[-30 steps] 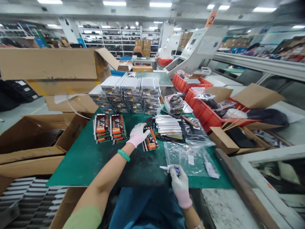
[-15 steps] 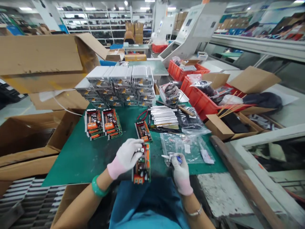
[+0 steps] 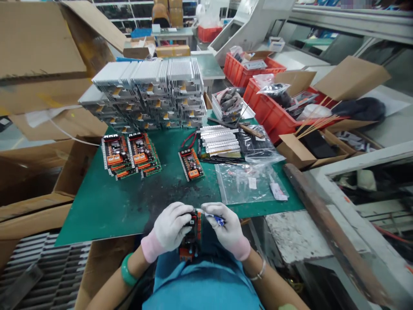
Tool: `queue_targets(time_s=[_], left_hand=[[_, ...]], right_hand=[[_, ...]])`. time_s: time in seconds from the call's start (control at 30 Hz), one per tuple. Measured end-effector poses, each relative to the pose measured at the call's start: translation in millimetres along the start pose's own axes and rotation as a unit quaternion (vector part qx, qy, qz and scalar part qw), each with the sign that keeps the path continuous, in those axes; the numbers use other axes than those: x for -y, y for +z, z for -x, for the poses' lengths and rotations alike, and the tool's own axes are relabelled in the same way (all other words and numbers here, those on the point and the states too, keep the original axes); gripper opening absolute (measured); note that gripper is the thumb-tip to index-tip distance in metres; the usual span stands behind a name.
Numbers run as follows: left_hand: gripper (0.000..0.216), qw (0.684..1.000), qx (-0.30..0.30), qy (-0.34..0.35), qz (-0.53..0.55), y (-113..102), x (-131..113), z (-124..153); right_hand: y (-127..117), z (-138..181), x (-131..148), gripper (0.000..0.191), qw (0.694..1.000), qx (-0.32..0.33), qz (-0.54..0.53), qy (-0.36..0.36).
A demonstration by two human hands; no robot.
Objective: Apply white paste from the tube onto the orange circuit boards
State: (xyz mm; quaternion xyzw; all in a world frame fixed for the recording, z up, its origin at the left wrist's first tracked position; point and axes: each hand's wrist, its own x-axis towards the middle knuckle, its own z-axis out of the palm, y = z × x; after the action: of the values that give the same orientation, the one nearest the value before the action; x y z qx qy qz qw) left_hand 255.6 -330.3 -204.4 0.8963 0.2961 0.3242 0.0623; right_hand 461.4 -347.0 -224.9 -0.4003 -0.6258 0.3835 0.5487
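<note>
My left hand (image 3: pixel 172 228), in a white glove with a pink cuff, is closed on the upper end of a circuit board (image 3: pixel 194 232) with orange parts, held at the table's front edge over my lap. In my right hand (image 3: pixel 226 228), gloved the same way, is a crumpled blue and white squeeze tube (image 3: pixel 219 219). Its white nozzle is at the board's top end; whether it touches is unclear. Fingers partly hide both board and tube. Beyond my hands, another circuit board (image 3: pixel 191 164) lies on the green table (image 3: pixel 129 215).
Two stacks of circuit boards (image 3: pixel 143 150) stand at left, before piled finned metal housings (image 3: pixel 151 90). Metal strips (image 3: pixel 219 140) and a clear plastic bag (image 3: pixel 238 185) lie at right. Red crates (image 3: pixel 264 112) stand behind them; an open cardboard box (image 3: pixel 38 172) is at left.
My right hand has moved left and brought the tube's nozzle to the board. My left hand has drawn the board toward my body, off the tabletop. The view has tilted down.
</note>
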Motion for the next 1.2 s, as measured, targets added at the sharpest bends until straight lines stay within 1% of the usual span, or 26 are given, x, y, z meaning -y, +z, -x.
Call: queue_targets(time_s=[0.07,0.23,0.37,0.47,0.53,0.6,0.67,0.7,0.77,0.8,0.87,0.97,1.03,1.1,1.2], left_hand=[[0.016,1.0,0.0,0.002,-0.004,0.1,-0.5,1.0],[0.013,0.999,-0.001,0.017,-0.029,1.3,-1.7,0.6],[0.012,0.999,-0.001,0.025,-0.041,2.0,-2.0,0.4],[0.013,0.999,0.002,0.026,-0.044,2.2,-2.0,0.9],[0.014,0.999,0.002,0.023,-0.039,2.1,-1.7,1.2],[0.014,0.999,-0.002,0.018,-0.03,2.0,-1.0,1.2],[0.015,1.0,-0.012,0.01,-0.025,2.4,0.8,1.1],[0.015,1.0,-0.016,0.001,-0.023,3.0,2.4,1.2],[0.014,0.999,-0.023,-0.035,-0.024,5.2,7.1,1.6],[0.013,0.997,-0.024,-0.064,-0.027,6.7,10.3,1.9],[0.013,0.99,-0.018,-0.137,-0.039,10.0,18.2,2.6],[0.016,0.97,0.005,-0.234,-0.068,13.4,31.1,2.8],[0.019,0.963,0.019,-0.256,-0.083,12.6,38.0,2.5],[0.024,0.968,0.03,-0.238,-0.078,9.3,42.2,2.7],[0.037,0.983,0.066,-0.167,-0.032,3.2,45.0,5.5]], right_hand=[[-1.9,-1.5,3.0,0.008,0.999,0.009,0.025,-0.032],[-3.9,-6.1,11.2,0.01,0.993,0.021,0.072,-0.091],[-2.6,-5.8,11.3,0.012,0.987,0.027,0.112,-0.116],[-0.5,-4.1,11.0,0.011,0.985,0.024,0.125,-0.12],[1.1,-3.7,11.5,0.01,0.988,0.017,0.11,-0.105],[2.7,-4.4,11.1,0.007,0.996,0.003,0.062,-0.067],[4.5,-6.0,8.2,0.006,0.999,-0.032,-0.015,0.002],[5.3,-6.9,5.5,0.008,0.996,-0.058,-0.054,0.044],[7.3,-8.3,-1.7,0.017,0.98,-0.102,-0.116,0.125],[8.3,-8.6,-5.7,0.022,0.972,-0.112,-0.136,0.155],[10.9,-8.3,-13.2,0.029,0.965,-0.102,-0.156,0.187],[15.1,-6.5,-19.6,0.023,0.972,-0.057,-0.126,0.189],[17.4,-6.3,-20.1,0.016,0.982,-0.036,-0.08,0.166],[19.0,-7.5,-19.2,0.014,0.991,-0.023,-0.035,0.127],[20.7,-11.3,-18.5,0.017,0.998,0.012,0.023,0.064]])
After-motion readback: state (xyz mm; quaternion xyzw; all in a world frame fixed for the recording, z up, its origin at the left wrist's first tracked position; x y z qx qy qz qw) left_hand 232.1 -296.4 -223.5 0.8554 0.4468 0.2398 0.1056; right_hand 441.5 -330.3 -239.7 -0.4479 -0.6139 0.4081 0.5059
